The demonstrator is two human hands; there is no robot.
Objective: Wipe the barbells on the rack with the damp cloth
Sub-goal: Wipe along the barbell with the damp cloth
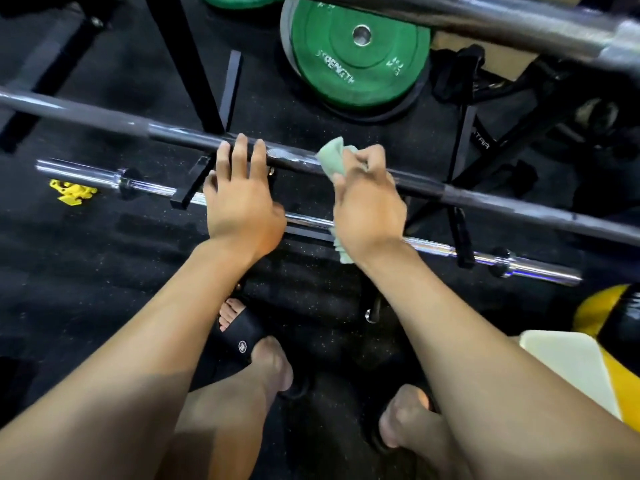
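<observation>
Dark barbell [485, 197]: lay across rack [194, 183]. Left hand [239, 199], fingers straight, rested on it, probably steadying. Right hand [367, 206] clenched green cloth [332, 161] against bar for wiping. Chrome barbell [450, 251] just below.

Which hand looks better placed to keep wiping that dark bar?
The right hand: it grips the green cloth against the dark barbell. The left hand rests fingers on the bar, holding nothing.
</observation>
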